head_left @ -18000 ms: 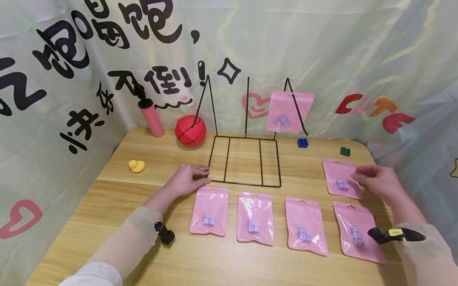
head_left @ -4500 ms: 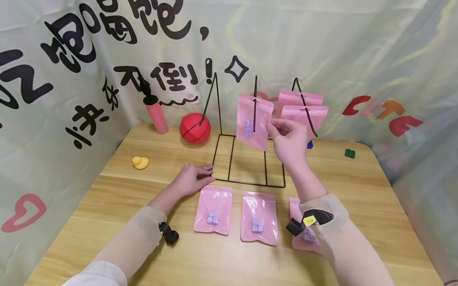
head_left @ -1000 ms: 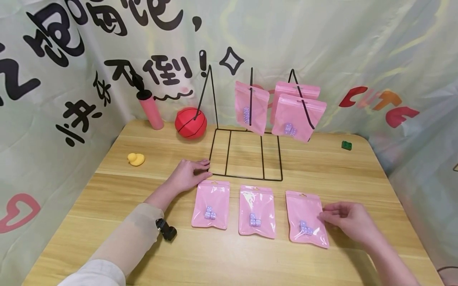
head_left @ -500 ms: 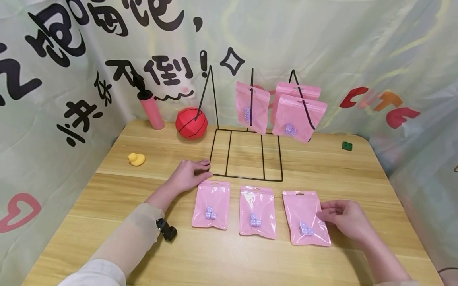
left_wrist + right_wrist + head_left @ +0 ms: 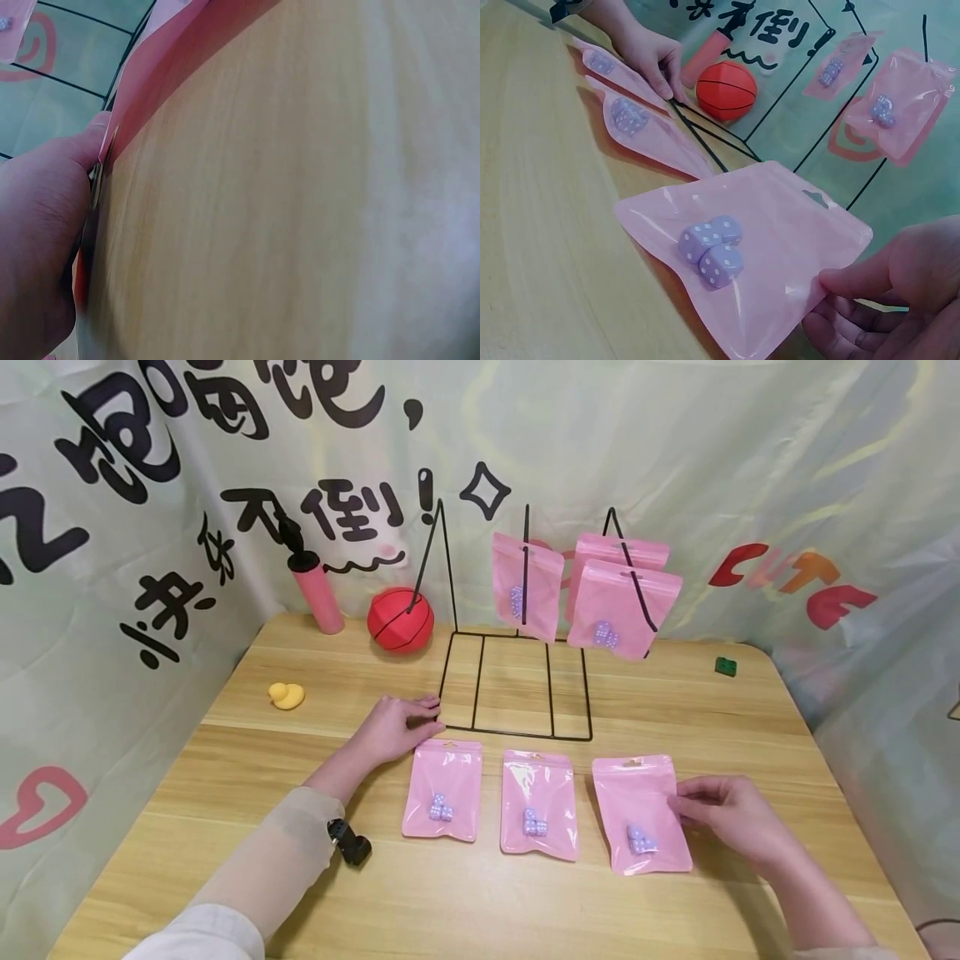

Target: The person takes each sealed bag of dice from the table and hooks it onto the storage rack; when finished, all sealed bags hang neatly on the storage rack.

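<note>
My right hand [image 5: 738, 818] pinches the right edge of a pink zip bag [image 5: 637, 802] between thumb and fingers. Lilac dice [image 5: 712, 247] show through its front, and its hole-punched top edge is lifted off the table. With thumb and fingers, my left hand [image 5: 393, 727] holds the near left corner of a black wire display rack [image 5: 517, 732]. Two more pink bags with dice, a left bag [image 5: 442, 785] and a middle bag [image 5: 538, 797], lie flat before the rack. One bag [image 5: 528, 577] hangs on the middle hook; two overlapping bags [image 5: 626, 602] hang on the right hook.
A red ball [image 5: 401, 620] sits behind the rack's left hook, beside a pink pump [image 5: 318, 593]. A yellow rubber duck [image 5: 287, 695] stands at the left, a green toy brick [image 5: 725, 666] at the back right. Printed cloth [image 5: 750, 460] surrounds the table's back and sides.
Since the oldest frame, two bags have gone from the table's right side onto the middle and right hooks. Over the last second, the pinched bag has turned slightly and its top has risen.
</note>
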Tool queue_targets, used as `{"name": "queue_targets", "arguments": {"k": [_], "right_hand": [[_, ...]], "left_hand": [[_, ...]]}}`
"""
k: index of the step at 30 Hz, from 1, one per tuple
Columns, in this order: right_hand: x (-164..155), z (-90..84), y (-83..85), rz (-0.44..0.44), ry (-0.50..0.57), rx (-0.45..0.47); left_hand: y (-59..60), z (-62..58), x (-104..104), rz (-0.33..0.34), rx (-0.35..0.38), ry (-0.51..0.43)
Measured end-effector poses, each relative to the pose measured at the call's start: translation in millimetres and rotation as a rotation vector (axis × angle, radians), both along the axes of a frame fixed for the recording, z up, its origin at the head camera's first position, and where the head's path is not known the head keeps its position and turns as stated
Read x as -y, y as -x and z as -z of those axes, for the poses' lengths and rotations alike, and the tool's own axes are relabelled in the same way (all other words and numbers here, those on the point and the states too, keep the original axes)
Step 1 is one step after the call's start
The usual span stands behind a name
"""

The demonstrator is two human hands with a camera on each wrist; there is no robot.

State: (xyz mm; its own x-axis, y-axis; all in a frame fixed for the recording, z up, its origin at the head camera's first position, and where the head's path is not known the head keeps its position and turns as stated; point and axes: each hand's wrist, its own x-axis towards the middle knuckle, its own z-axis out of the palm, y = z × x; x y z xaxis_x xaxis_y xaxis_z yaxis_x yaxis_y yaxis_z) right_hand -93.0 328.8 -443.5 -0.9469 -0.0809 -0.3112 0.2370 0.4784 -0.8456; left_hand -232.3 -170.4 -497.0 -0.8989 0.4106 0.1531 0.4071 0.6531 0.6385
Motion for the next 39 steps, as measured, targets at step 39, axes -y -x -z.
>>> {"name": "queue_targets", "arguments": {"k": [39], "right_hand": [[67.9,-76.1,33.4,-0.037,-0.054,-0.502]], "left_hand": [[-0.2,1.5,-0.4,-0.006,0.01,0.005]]}}
